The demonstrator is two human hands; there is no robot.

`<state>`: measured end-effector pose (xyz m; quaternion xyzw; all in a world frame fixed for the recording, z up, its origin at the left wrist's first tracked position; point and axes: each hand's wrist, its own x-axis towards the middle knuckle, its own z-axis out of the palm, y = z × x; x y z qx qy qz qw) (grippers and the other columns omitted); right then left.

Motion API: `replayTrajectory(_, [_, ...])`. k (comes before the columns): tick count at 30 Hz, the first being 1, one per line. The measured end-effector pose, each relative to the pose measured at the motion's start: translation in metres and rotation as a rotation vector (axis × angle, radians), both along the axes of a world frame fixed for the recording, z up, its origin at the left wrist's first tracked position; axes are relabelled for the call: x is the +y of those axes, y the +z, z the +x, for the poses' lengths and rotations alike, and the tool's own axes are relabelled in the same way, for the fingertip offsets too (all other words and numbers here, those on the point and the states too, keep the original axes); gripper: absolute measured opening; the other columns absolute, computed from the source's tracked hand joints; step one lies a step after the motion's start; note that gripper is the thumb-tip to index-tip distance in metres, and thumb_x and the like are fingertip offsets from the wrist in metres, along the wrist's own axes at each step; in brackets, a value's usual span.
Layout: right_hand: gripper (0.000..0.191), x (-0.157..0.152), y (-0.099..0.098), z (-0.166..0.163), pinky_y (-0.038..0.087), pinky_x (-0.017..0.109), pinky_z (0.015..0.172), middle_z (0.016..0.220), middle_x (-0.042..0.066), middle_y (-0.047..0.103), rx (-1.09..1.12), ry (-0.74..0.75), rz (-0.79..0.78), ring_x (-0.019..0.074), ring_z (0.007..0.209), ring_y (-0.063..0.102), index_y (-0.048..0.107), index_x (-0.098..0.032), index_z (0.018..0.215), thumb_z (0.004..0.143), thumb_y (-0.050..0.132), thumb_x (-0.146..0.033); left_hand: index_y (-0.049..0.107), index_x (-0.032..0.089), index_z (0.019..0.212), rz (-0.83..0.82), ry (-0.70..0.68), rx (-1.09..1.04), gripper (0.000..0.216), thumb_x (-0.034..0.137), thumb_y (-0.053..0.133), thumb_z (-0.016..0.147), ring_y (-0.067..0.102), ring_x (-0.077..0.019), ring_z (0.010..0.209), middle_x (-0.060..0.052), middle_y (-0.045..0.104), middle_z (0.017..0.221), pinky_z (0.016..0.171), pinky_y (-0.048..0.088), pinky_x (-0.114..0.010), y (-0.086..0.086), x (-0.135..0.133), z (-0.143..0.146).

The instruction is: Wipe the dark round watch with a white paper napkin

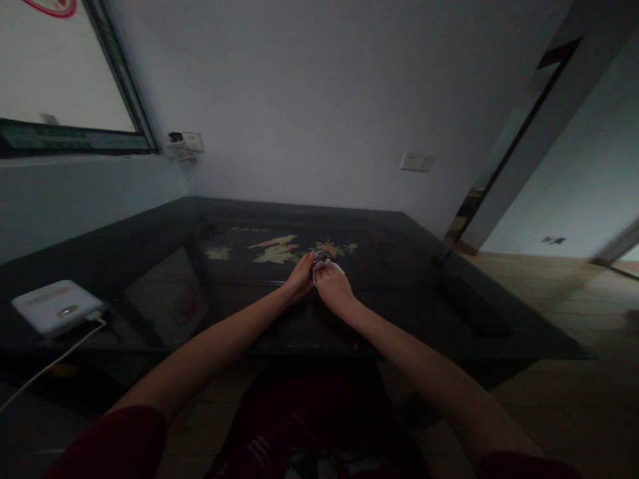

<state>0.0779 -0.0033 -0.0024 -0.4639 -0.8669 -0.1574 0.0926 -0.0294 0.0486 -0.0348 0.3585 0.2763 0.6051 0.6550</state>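
Observation:
Both hands meet over the middle of a dark glossy table (399, 266). My left hand (299, 278) is closed around a small dark, shiny object (324, 255) whose kind I cannot make out. With closed fingers, my right hand (333, 287) grips a white cloth or tissue (337, 267) and presses it against that object. Most of the object is hidden by the fingers and the white material. Just beyond the hands, a bird-and-flower picture (274, 249) decorates the tabletop.
On the table's left stands a white box-like device (57, 306) with a white cable (54, 362) plugged in. A dark flat object (472, 306) lies toward the right edge. Behind the table rises a wall with sockets (418, 161); a window (64, 73) is at the left.

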Motion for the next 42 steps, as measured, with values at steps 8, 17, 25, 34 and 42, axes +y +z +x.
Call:
replayTrajectory(8, [0.032,0.006,0.001,0.014,0.044,0.027,0.08,0.096,0.008,0.072,0.456,0.003,-0.294,0.0204,0.089,0.064,0.066,-0.018,0.094,0.081,0.04,-0.005,0.059,0.018,0.097,-0.043,-0.019,0.006,0.021,0.037,0.061,0.088,0.064,-0.0134,0.074,-0.003,0.068,0.088,0.067,0.05,-0.024,0.005,-0.008,-0.002])
replayTrajectory(17, [0.024,0.033,-0.015,0.006,0.048,0.029,0.077,0.075,0.003,0.068,1.613,0.223,-0.795,0.0178,0.076,0.062,0.065,-0.015,0.087,0.067,0.052,-0.015,0.06,0.02,0.096,-0.093,0.015,0.041,0.028,0.045,0.061,0.085,0.061,-0.0124,0.068,-0.002,0.065,0.085,0.052,0.045,-0.02,-0.002,0.0,-0.002])
replayTrajectory(25, [0.021,0.028,-0.009,0.016,0.045,0.027,0.077,0.078,0.003,0.068,0.991,0.183,-0.547,0.0178,0.077,0.061,0.066,-0.013,0.085,0.076,0.047,-0.011,0.058,0.02,0.093,-0.136,0.019,0.017,0.02,0.04,0.055,0.091,0.061,-0.0126,0.069,-0.001,0.063,0.08,0.059,0.048,-0.022,0.004,-0.006,-0.003])
replayTrajectory(34, [0.034,0.006,0.009,0.017,0.045,0.031,0.09,0.115,0.015,0.068,0.086,0.091,-0.161,0.0232,0.105,0.062,0.061,-0.014,0.115,0.092,0.037,-0.01,0.06,0.017,0.097,-0.024,-0.013,0.021,0.024,0.039,0.062,0.086,0.064,-0.0144,0.079,-0.004,0.068,0.092,0.071,0.049,-0.025,0.001,-0.004,-0.001])
replayTrajectory(42, [0.035,-0.002,0.009,0.006,0.037,0.034,0.102,0.114,0.02,0.067,-0.002,0.02,-0.073,0.0258,0.111,0.059,0.063,-0.004,0.115,0.091,0.039,-0.008,0.062,0.017,0.093,-0.003,-0.016,0.049,0.023,0.037,0.066,0.083,0.063,-0.0143,0.079,-0.004,0.068,0.089,0.07,0.046,-0.024,0.007,-0.012,-0.001])
